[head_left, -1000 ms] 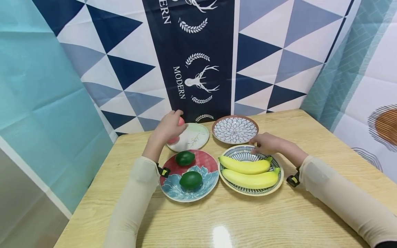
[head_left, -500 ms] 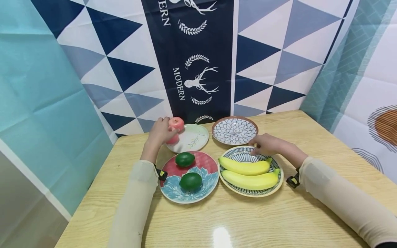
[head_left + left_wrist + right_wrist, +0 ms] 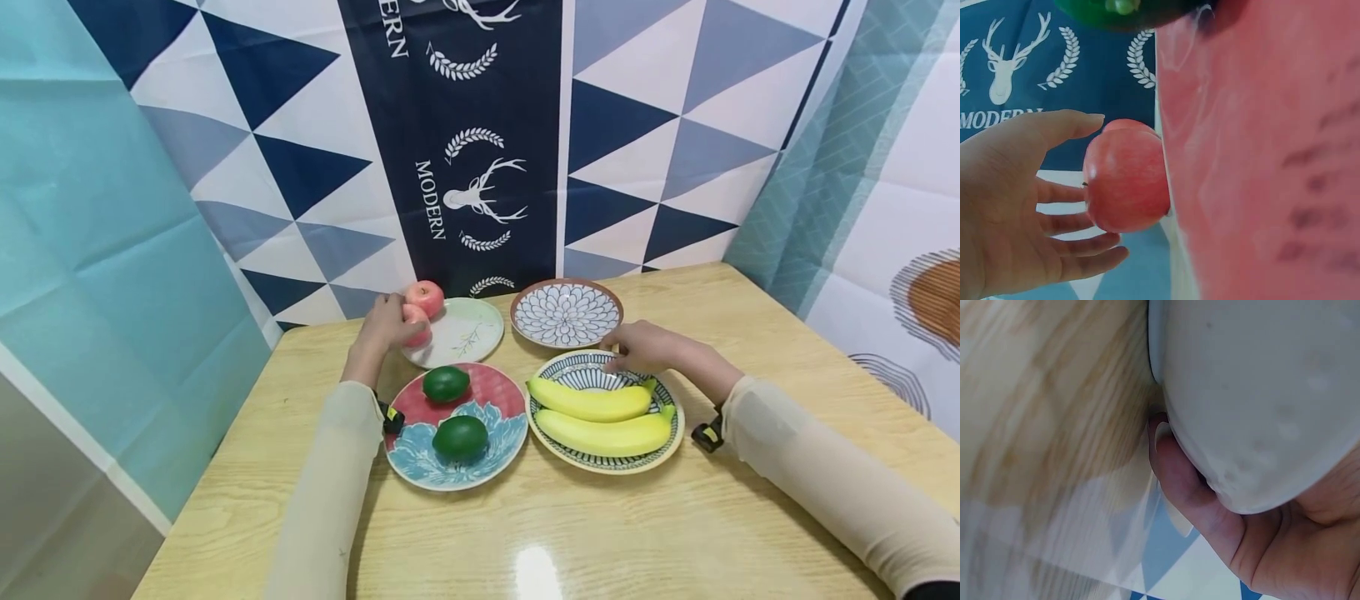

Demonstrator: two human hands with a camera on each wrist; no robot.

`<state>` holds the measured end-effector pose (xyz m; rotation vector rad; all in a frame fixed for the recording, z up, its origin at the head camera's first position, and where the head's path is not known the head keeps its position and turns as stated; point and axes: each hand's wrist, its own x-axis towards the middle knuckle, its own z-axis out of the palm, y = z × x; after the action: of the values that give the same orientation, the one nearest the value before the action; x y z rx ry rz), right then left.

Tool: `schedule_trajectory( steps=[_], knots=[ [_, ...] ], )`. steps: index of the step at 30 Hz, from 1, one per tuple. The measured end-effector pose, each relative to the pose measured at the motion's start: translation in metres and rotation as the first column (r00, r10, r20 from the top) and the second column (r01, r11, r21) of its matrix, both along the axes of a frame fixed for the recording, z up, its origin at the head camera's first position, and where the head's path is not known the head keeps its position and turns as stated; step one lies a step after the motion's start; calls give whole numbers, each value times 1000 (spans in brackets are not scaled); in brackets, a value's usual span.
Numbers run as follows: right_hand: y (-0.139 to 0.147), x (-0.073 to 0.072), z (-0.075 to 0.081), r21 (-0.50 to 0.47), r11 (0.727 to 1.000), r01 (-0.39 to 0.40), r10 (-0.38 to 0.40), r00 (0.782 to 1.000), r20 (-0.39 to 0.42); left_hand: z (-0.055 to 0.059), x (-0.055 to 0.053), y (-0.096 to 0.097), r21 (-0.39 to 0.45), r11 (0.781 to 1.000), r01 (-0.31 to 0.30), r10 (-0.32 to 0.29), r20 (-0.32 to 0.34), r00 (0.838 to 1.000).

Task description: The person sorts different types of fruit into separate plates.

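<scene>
Two pinkish-red apples sit at the left of a pale plate (image 3: pixel 480 329), the far apple (image 3: pixel 425 297) behind the near apple (image 3: pixel 416 327). My left hand (image 3: pixel 384 323) is at the near apple's left side; in the left wrist view its fingers are spread and fairly straight, the thumb above, with a gap between palm and apple. My right hand (image 3: pixel 645 346) grips the back right rim of a blue-patterned plate (image 3: pixel 581 373) holding two yellow bananas (image 3: pixel 603 432). The right wrist view shows fingers curled under that plate's white underside (image 3: pixel 1272 394).
A red and blue flowered plate (image 3: pixel 498 383) with two dark green lime-like fruits (image 3: pixel 461 438) lies in front of the pale plate. Behind the banana plate stands a brown-rimmed dish (image 3: pixel 567 315) with a petal pattern. Patterned cloth (image 3: pixel 480 125) hangs behind the wooden table (image 3: pixel 442 542).
My left hand has moved left and down from the far apple to the near one; the far apple is now uncovered on the plate. The right hand stays at the banana plate's rim.
</scene>
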<state>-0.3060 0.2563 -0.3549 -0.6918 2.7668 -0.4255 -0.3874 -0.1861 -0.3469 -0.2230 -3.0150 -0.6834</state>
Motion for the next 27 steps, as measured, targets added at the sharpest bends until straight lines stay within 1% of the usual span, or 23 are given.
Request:
schedule_trajectory(
  steps=[3,6,10,12,17,19,23,27],
  knots=[
    [0,-1,2,10,1000,2,-2,1000,0,3,-3,-1,2,1000,-5,5,49,999],
    [1,-1,2,14,1000,4,-4,1000,1,4,-6,-2,-6,1000,12,-12,78,997],
    [0,1,2,2,1000,1,-1,1000,-1,2,-12,-2,-19,999,36,-34,101,994],
    [0,1,2,-4,1000,0,0,1000,-5,-1,-17,-1,-27,999,33,-29,120,992],
    [-1,2,0,-6,1000,0,0,1000,-12,-5,-21,2,1,1000,0,0,162,987],
    [-1,2,-1,-4,1000,-4,4,1000,-13,-5,-20,3,26,1000,-14,10,168,986],
    [0,0,-2,0,1000,-9,9,1000,-15,-6,-21,6,11,999,-45,43,176,984],
    [1,-3,-2,-1,1000,-15,15,999,-28,-3,-21,10,7,997,-77,74,200,977]
  ],
)
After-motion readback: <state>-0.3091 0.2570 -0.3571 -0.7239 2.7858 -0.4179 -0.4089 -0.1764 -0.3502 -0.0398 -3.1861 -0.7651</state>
